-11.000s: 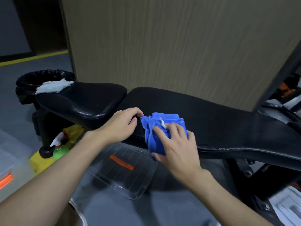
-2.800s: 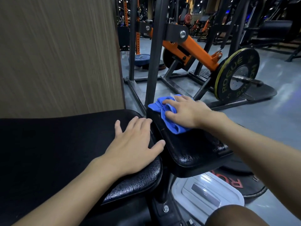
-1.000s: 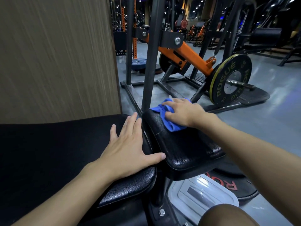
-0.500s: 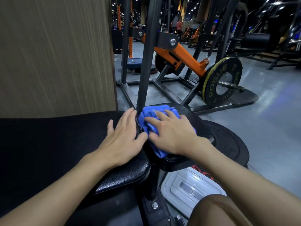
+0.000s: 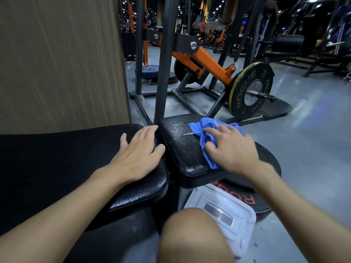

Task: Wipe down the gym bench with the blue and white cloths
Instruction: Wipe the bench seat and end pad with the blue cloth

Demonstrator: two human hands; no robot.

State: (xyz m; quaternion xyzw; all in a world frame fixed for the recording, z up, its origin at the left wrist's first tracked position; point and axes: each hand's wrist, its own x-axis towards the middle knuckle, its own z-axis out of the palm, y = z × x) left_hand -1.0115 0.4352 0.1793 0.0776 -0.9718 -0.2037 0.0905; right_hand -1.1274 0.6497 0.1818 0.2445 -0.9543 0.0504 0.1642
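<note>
The black gym bench has a long pad (image 5: 57, 158) on the left and a smaller end pad (image 5: 180, 141) to its right, with a narrow gap between them. My left hand (image 5: 138, 158) lies flat on the long pad's right end, fingers spread, holding nothing. My right hand (image 5: 231, 149) presses a crumpled blue cloth (image 5: 205, 133) onto the right side of the end pad. A damp sheen shows on the end pad's bare left part. No white cloth is in view.
A wood-grain panel (image 5: 62, 59) stands behind the bench. An upright steel post (image 5: 165, 59) rises at the end pad's far edge, with an orange lever arm (image 5: 207, 63) and a Rogue weight plate (image 5: 250, 90) beyond. Below lie a clear plastic lid (image 5: 224, 213), a floor plate (image 5: 266, 158) and my knee (image 5: 193, 238).
My right hand has slid the blue cloth from the end pad's left side, next to my left hand, over to its right side. My left hand has stayed on the long pad.
</note>
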